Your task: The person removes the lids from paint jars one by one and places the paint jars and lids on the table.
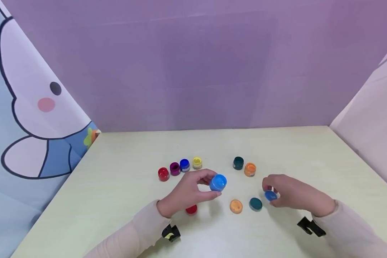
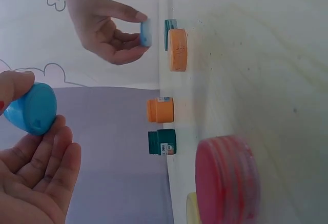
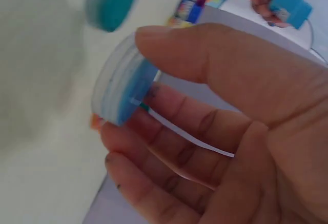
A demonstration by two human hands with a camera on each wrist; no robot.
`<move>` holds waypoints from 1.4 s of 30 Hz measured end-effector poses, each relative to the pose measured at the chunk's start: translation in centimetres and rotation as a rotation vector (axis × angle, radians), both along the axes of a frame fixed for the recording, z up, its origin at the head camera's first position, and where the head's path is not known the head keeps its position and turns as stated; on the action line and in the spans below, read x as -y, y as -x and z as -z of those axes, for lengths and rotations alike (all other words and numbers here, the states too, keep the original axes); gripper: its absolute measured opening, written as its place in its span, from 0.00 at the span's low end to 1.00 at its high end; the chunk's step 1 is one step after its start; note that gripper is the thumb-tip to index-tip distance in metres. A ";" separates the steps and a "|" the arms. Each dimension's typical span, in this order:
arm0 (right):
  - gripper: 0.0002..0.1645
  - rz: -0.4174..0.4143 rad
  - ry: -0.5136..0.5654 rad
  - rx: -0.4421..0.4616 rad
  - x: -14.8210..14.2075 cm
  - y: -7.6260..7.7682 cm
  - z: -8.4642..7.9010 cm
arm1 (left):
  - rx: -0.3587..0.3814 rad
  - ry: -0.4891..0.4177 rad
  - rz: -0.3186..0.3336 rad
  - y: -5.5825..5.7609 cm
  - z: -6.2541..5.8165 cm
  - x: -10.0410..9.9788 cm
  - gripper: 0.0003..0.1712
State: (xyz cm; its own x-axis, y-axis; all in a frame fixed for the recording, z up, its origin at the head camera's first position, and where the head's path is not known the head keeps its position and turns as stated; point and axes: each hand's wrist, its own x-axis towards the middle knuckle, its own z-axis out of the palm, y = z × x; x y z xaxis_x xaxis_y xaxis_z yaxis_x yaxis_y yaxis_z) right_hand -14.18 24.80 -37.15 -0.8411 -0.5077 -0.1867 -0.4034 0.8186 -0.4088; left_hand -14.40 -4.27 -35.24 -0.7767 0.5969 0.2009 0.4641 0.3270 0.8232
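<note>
A small light-blue paint jar, uncapped, is held above the table by my left hand, thumb on one side and fingers on the other. My right hand pinches a blue jar lid by its rim, seen close up as a lid in the right wrist view. Between the hands lie an orange lid and a dark-green lid on the tabletop. Partly hidden under my left wrist is a red lid.
Open jars stand farther back: red, purple, dark blue and yellow on the left, dark green and orange on the right. A purple backdrop rises behind the pale table.
</note>
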 end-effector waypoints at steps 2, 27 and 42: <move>0.17 0.026 -0.030 0.022 -0.2 0.1 0.5 | -0.001 -0.009 -0.005 0.0 0.0 0.1 0.19; 0.21 0.016 0.001 -0.134 -0.2 0.0 0.6 | -0.047 -0.082 -0.008 0.5 0.5 0.0 0.20; 0.22 -0.047 0.367 -0.338 5.4 -0.6 -3.5 | -0.049 -0.120 -0.055 2.1 4.3 -1.0 0.23</move>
State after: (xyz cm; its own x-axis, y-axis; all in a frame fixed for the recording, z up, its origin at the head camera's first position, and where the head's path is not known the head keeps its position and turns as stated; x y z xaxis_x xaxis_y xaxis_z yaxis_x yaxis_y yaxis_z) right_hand -13.59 19.36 -33.67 -0.7983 -0.5274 0.2907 -0.5960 0.6229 -0.5067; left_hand -16.53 -3.25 -39.53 -0.7951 0.5230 0.3070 0.4891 0.2537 0.8345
